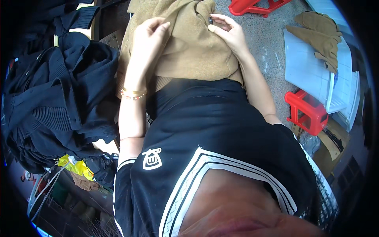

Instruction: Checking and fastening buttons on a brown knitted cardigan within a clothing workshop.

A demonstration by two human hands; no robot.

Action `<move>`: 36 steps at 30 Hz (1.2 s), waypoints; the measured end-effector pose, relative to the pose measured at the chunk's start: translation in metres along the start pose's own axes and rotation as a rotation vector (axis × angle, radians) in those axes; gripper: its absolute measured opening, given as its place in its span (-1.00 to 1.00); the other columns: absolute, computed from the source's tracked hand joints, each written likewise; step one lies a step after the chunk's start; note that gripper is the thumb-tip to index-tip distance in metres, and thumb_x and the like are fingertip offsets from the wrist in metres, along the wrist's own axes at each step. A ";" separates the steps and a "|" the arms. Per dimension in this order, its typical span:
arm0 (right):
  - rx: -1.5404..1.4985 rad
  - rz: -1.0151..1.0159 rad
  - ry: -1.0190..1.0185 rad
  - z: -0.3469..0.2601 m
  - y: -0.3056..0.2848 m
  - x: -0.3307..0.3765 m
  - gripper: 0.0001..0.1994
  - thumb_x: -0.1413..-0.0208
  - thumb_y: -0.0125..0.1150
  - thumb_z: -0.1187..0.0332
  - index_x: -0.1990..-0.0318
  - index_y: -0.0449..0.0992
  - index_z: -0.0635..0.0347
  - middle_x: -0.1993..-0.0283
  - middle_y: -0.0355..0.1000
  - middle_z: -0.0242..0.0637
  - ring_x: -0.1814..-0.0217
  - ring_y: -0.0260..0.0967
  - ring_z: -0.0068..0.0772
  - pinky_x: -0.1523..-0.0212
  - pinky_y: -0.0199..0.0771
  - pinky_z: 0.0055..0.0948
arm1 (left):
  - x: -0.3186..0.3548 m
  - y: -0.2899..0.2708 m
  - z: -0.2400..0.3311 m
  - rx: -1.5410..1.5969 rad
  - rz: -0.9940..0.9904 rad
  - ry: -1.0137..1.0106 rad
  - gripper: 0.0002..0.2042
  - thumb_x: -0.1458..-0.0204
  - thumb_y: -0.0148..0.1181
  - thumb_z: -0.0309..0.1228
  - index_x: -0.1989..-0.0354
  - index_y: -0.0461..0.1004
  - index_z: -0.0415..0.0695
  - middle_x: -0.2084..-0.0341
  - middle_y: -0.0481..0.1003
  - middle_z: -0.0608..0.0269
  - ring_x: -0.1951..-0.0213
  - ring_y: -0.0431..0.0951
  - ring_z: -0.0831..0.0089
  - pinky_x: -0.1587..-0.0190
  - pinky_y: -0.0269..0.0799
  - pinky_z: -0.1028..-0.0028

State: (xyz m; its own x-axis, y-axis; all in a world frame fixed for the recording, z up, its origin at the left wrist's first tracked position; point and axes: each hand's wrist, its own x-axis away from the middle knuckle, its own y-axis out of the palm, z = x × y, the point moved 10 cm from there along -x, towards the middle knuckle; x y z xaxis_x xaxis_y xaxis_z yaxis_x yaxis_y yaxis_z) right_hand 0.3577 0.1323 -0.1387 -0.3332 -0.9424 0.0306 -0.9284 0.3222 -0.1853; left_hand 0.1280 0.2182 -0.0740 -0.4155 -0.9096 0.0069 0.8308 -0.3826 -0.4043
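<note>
A tan-brown knit garment (193,59) lies bunched over my lap, its lower part spread across my black clothes. My left hand (152,37), with bracelets at the wrist, pinches a fold at the left of the cloth between thumb and fingers. At the garment's right edge, my right hand (231,33) has thumb and forefinger closed on the cloth. Beside those fingertips sits a small dark button (211,20). Parts of the cloth between the hands are folded over, and the garment's far end runs out at the top of the view.
Dark knit garments (59,87) are heaped at my left, above a yellow plastic bag (81,168). On the right, a red stool (307,112) stands by a pale blue plastic piece (304,63) bearing brown cloth (325,33). Another red stool (258,6) is at the top.
</note>
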 end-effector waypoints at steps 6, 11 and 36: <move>0.113 -0.027 -0.095 -0.007 0.005 -0.013 -0.61 0.02 0.36 0.38 0.00 0.49 0.24 0.09 0.49 -0.29 0.03 0.40 -0.53 -0.01 0.38 -0.55 | -0.027 -0.015 -0.021 0.584 -0.149 -0.149 -0.82 -0.12 0.16 -0.34 0.37 0.56 -0.20 0.57 0.46 0.49 0.55 0.30 0.79 0.47 0.17 0.72; 0.197 0.050 -0.110 -0.013 -0.002 -0.016 -0.74 -0.03 0.28 0.38 0.10 0.54 0.18 0.30 0.48 -0.43 0.30 0.41 -0.63 0.22 0.46 -0.58 | -0.032 -0.040 -0.011 0.460 -0.079 -0.151 -0.84 -0.08 0.22 -0.37 0.23 0.57 -0.16 0.38 0.55 0.43 0.36 0.48 0.74 0.28 0.33 0.73; 0.517 -0.060 -0.266 -0.183 -0.044 0.031 -0.75 -0.05 0.04 0.57 0.12 0.53 0.27 0.22 0.53 -0.27 0.17 0.45 -0.51 0.12 0.42 -0.49 | 0.046 -0.108 0.095 0.440 0.355 0.139 -0.91 -0.03 0.20 -0.53 0.30 0.49 -0.25 0.41 0.48 0.33 0.35 0.43 0.66 0.22 0.34 0.63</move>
State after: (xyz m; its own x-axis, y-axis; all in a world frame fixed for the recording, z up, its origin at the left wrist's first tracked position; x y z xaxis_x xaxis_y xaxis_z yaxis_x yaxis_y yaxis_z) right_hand 0.3581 0.1051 0.0500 -0.1676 -0.9693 -0.1798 -0.7210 0.2449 -0.6482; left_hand 0.0543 0.2022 0.0563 -0.1036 -0.9759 -0.1919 0.9914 -0.1168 0.0588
